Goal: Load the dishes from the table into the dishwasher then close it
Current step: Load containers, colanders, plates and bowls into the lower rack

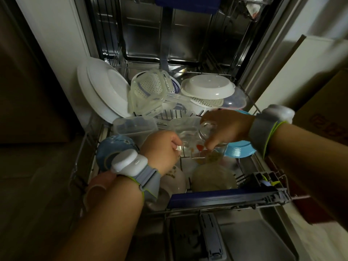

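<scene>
The dishwasher stands open with its lower rack pulled out over the door. A clear glass dish with red and brown food bits in it hangs over the middle of the rack. My left hand grips its left edge and my right hand grips its right rim. White plates stand upright at the rack's far left. Clear plastic containers, a white colander bowl, a blue bowl, a blue plate and a beige bowl fill the rack.
The open door lies flat below the rack, with the detergent compartment on it. The upper rack shows at the top. A cardboard box sits at the right. Dark cabinet fronts stand at the left. A pale cup sits by my left wrist.
</scene>
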A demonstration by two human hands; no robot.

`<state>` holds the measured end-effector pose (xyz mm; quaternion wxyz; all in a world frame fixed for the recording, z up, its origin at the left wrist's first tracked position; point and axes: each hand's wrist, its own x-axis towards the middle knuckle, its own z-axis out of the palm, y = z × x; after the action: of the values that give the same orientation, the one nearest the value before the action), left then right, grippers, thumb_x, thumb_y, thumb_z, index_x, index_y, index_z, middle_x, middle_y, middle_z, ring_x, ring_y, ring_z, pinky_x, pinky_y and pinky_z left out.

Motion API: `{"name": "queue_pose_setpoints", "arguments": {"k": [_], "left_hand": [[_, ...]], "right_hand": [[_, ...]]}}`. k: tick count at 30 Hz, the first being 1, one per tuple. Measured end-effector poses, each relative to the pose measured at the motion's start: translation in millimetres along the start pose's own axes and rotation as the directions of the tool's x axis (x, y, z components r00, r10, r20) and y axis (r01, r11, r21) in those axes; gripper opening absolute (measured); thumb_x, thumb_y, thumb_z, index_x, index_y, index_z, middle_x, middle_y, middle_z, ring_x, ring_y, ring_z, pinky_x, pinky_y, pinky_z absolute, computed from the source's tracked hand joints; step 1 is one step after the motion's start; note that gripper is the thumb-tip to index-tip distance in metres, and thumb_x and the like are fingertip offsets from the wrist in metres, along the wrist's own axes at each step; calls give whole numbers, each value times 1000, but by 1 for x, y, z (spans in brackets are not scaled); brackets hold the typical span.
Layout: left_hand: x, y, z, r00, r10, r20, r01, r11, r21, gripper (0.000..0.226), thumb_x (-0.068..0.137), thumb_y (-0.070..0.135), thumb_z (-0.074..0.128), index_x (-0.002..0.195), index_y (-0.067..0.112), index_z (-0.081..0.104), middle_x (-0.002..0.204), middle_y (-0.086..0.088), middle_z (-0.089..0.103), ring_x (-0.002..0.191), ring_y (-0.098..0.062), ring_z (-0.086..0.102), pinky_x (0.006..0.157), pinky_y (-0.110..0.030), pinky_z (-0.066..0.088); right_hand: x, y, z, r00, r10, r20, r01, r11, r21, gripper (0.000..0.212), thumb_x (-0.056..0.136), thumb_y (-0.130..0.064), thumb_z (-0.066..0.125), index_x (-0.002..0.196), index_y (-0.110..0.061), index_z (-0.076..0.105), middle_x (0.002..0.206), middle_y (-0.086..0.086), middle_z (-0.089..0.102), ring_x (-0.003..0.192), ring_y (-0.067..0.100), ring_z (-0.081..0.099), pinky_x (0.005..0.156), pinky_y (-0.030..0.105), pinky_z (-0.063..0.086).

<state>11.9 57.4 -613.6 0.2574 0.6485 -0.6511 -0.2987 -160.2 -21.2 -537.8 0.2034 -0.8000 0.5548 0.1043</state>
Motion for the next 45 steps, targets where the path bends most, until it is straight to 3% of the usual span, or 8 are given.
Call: {"name": "queue_pose_setpoints", "arguments": {"k": [5,8,13,16,18,20,29,45], "left_hand": [[2,-2,1,1000,4,4,-4,1000,17,22,86,11,66,107,17,69,105,-3,68,99,-16,63,85,-20,46],[2,-2,3,1000,-9,18,9,1000,2,22,86,12,67,108,16,69,106,-4,68,100,-18,63,90,-26,48],[1,-4,5,999,20,31,-21,999,41,25,87,15,66,112,16,67,110,-4,66,104,-19,61,95,-33,47],[0,-5,4,999,43,30,-44,998,43,19,86,16,68,105,15,70,109,-5,65,102,-22,61,93,-35,48],[0,-3,2,998,48,26,-50,998,40,12,85,14,69,96,16,72,105,-4,67,97,-21,62,90,-35,49],[-1,0,-1,997,56,43,-58,997,42,9,84,10,68,87,16,73,101,-3,69,93,-21,63,87,-35,51],[1,-4,2,998,65,10,-66,996,59,5,81,19,71,83,22,68,97,0,65,91,-19,61,85,-34,50],[1,-7,5,997,66,33,-68,996,57,6,84,19,68,88,24,69,98,0,66,92,-18,61,87,-36,51]], "right_hand": [[5,1,7,994,66,90,-70,997,39,80,70,-31,82,140,-25,43,128,1,52,99,18,58,70,31,59],[9,7,9,984,85,155,-105,987,120,82,73,-25,81,144,-24,39,130,2,52,89,17,58,52,24,51],[11,11,4,990,55,129,-73,987,141,76,71,-21,82,138,-23,46,132,3,50,97,22,58,49,23,49],[14,8,-2,991,4,131,-19,993,113,78,66,-9,84,135,-23,50,134,3,49,109,26,56,74,39,58],[15,5,-5,985,-49,163,49,999,-1,83,62,-6,87,133,-24,50,135,3,49,120,27,50,98,46,49],[15,0,-7,976,-98,194,125,984,-130,86,59,-10,89,133,-29,50,135,0,50,125,24,47,105,45,42],[15,-11,26,960,-231,157,270,911,-313,80,68,-27,84,139,-29,48,132,1,49,122,20,50,93,21,36],[24,-17,22,946,-82,313,210,893,-399,95,70,-5,80,149,-26,30,143,9,46,127,26,49,103,40,45]]}}
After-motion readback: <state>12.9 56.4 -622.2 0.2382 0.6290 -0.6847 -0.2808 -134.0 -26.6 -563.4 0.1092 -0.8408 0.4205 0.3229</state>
